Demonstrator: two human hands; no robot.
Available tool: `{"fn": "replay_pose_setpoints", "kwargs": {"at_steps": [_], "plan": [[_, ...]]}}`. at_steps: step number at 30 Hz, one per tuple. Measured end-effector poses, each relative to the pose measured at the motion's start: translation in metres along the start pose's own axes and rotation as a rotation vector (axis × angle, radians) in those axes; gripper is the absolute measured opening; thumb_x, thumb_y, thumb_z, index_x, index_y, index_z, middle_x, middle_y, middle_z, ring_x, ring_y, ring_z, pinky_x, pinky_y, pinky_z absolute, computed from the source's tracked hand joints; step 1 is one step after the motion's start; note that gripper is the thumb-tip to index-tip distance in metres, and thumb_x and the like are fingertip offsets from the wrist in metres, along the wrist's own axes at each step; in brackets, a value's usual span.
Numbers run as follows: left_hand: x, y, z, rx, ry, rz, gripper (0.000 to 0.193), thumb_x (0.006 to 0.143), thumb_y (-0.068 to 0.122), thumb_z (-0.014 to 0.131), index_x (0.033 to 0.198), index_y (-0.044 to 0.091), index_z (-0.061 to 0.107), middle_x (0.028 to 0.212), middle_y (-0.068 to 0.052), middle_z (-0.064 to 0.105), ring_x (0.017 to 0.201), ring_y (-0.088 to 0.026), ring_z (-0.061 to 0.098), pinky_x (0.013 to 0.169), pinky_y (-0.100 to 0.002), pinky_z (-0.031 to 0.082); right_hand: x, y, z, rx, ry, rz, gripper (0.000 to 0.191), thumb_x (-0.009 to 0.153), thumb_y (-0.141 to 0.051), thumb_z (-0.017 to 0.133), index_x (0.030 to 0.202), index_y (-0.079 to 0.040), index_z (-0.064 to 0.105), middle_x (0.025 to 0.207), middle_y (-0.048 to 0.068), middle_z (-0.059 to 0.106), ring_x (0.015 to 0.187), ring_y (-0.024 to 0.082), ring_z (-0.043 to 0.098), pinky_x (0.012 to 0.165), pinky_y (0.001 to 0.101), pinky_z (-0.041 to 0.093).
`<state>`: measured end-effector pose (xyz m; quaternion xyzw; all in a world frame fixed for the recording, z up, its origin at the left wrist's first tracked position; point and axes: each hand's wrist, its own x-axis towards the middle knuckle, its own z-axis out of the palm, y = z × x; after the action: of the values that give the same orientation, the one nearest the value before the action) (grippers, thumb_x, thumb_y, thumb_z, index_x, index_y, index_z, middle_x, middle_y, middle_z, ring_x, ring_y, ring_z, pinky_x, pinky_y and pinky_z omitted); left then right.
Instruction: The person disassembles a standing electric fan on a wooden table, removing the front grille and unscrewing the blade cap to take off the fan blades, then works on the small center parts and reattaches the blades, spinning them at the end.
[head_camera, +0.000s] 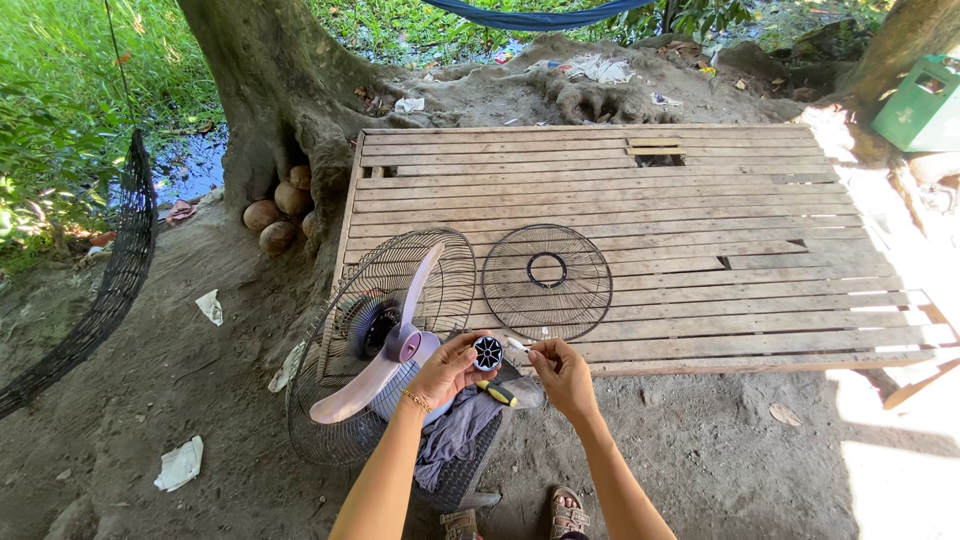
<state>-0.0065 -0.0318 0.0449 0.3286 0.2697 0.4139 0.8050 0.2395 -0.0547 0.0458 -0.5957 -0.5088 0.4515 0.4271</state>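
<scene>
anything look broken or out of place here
Yes: the fan is dismantled, its front grille lying apart on the wooden platform, which has gaps in its slats. The left hand holds a small round black part.

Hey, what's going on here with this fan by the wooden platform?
A person is working on a taken-apart fan outdoors. The left hand holds a small round black cap, while the right hand pinches a thin white piece beside it. The pale pink fan blade is still in the rear wire guard, which leans against the wooden platform. The front wire guard lies flat on the platform, and a yellow-handled tool rests on a grey cloth.
</scene>
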Motion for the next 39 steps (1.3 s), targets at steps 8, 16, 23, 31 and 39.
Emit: {"fn": "replay_pose_setpoints", "kwargs": {"at_steps": [8, 16, 23, 31, 39], "plan": [[0.001, 0.0, 0.0, -0.041, -0.021, 0.014, 0.046, 0.096, 0.014, 0.07, 0.139, 0.005, 0.059, 0.123, -0.006, 0.068, 0.112, -0.018, 0.068, 0.102, -0.04, 0.059, -0.007, -0.019, 0.014, -0.084, 0.058, -0.246, 0.011, 0.091, -0.012, 0.075, 0.096, -0.003, 0.074, 0.077, 0.002, 0.067, 0.066, 0.007, 0.057, 0.058, 0.0249, 0.048], [0.003, -0.002, -0.008, 0.011, 0.009, -0.005, 0.048, 0.093, 0.009, 0.073, 0.139, 0.005, 0.06, 0.124, -0.005, 0.069, 0.113, -0.016, 0.067, 0.104, -0.036, 0.058, -0.017, -0.041, 0.018, -0.406, 0.188, -0.805, 0.01, 0.088, -0.004, 0.073, 0.098, -0.005, 0.071, 0.092, 0.008, 0.066, 0.083, 0.029, 0.066, 0.072, 0.0389, 0.054], [0.006, -0.009, -0.016, 0.164, 0.054, 0.03, 0.05, 0.086, 0.002, 0.076, 0.135, 0.007, 0.064, 0.131, -0.005, 0.069, 0.116, -0.017, 0.067, 0.104, -0.036, 0.056, -0.008, -0.036, 0.013, -0.265, -0.075, -0.159, 0.012, 0.093, -0.01, 0.071, 0.102, -0.003, 0.075, 0.083, 0.01, 0.072, 0.07, 0.02, 0.067, 0.065, 0.0354, 0.054], [0.004, 0.002, -0.021, -0.059, -0.004, 0.042, 0.048, 0.097, 0.009, 0.068, 0.143, 0.005, 0.056, 0.13, -0.008, 0.067, 0.12, -0.021, 0.066, 0.107, -0.043, 0.056, -0.011, -0.032, -0.003, -0.137, -0.064, -0.227, 0.014, 0.09, -0.011, 0.071, 0.1, -0.001, 0.072, 0.09, 0.003, 0.07, 0.076, 0.01, 0.068, 0.064, 0.0269, 0.054], [0.0, 0.001, -0.02, -0.074, -0.004, 0.045, 0.05, 0.096, 0.007, 0.068, 0.144, 0.005, 0.054, 0.131, -0.008, 0.066, 0.121, -0.02, 0.065, 0.11, -0.043, 0.054, -0.013, -0.026, 0.008, -0.004, -0.034, -0.034, 0.019, 0.093, -0.019, 0.073, 0.105, -0.005, 0.074, 0.076, 0.002, 0.071, 0.069, 0.006, 0.061, 0.063, 0.024, 0.053]]}}
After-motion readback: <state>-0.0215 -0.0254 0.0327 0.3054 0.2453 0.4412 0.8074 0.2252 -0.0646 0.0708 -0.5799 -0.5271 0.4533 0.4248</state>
